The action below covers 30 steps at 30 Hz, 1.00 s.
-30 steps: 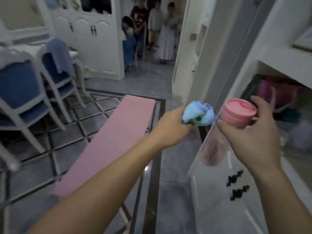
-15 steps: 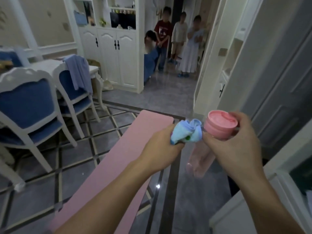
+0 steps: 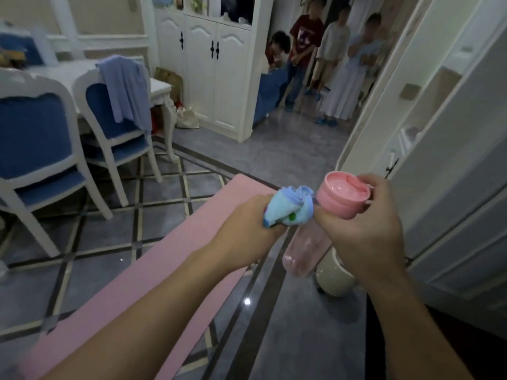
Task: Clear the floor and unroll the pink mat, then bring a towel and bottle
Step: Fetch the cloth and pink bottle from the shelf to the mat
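Note:
The pink mat (image 3: 153, 272) lies unrolled on the tiled floor, running from lower left toward the middle. My left hand (image 3: 244, 229) is closed around a bunched light-blue towel (image 3: 290, 208) held above the mat's far end. My right hand (image 3: 367, 231) grips a clear pink bottle (image 3: 304, 253) just under its pink cap (image 3: 343, 193); the bottle hangs tilted down to the left. Towel and cap are nearly touching.
White chairs with blue seats (image 3: 35, 149) and a white table (image 3: 68, 75) stand at the left, a blue cloth (image 3: 126, 89) draped over one chair. White cabinets (image 3: 208, 67) are ahead. Several people (image 3: 326, 58) stand in the doorway. A cream pot (image 3: 334, 278) sits by the white door (image 3: 450, 171).
The view has swung left, away from the open cupboard and toward the mat and dining chairs. Both hands keep their hold, and the towel and bottle sit lower in view.

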Motion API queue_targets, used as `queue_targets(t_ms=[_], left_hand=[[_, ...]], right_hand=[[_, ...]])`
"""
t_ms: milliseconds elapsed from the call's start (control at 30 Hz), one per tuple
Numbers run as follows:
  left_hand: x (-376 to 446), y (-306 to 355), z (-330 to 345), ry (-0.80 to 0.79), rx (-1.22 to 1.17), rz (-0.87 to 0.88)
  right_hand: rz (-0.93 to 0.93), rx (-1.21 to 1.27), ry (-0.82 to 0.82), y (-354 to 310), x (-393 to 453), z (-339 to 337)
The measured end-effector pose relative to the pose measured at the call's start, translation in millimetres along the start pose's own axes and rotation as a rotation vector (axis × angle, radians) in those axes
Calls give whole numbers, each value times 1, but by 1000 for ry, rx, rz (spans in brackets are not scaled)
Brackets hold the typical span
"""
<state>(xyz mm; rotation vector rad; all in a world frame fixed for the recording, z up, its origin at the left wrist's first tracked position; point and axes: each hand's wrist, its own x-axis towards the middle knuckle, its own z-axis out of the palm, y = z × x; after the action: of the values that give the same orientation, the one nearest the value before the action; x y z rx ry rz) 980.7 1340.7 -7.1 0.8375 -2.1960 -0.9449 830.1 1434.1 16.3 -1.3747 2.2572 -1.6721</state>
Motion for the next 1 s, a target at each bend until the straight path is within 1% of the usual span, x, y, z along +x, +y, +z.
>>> queue_targets(t_ms=[33, 167, 267, 400, 500, 567, 633, 800, 867, 1000], left_hand=[[8, -5, -1, 13, 10, 4], [27, -28, -5, 26, 40, -27], [30, -54, -8, 2, 29, -65], [16, -105, -12, -113, 106, -106], [-6, -152, -1, -186, 75, -174], [-22, -177, 10, -200, 53, -175], [-30, -196, 20, -195, 46, -139], [-40, -235, 44, -125, 52, -83], [-50, -254, 58, -104, 47, -57], [-95, -301, 92, -73, 68, -41]], right_hand=[[-8, -1, 11, 2, 10, 5], [-6, -8, -55, 6, 31, 33], [52, -30, -82, 8, 30, 56], [163, -51, -74, 16, 6, 88], [230, -84, -63, 32, -20, 115], [260, -100, -51, 45, -39, 131], [264, -115, -46, 61, -57, 147], [267, -136, -50, 100, -89, 178], [242, -159, -37, 118, -105, 188], [246, -179, -49, 157, -158, 208]])
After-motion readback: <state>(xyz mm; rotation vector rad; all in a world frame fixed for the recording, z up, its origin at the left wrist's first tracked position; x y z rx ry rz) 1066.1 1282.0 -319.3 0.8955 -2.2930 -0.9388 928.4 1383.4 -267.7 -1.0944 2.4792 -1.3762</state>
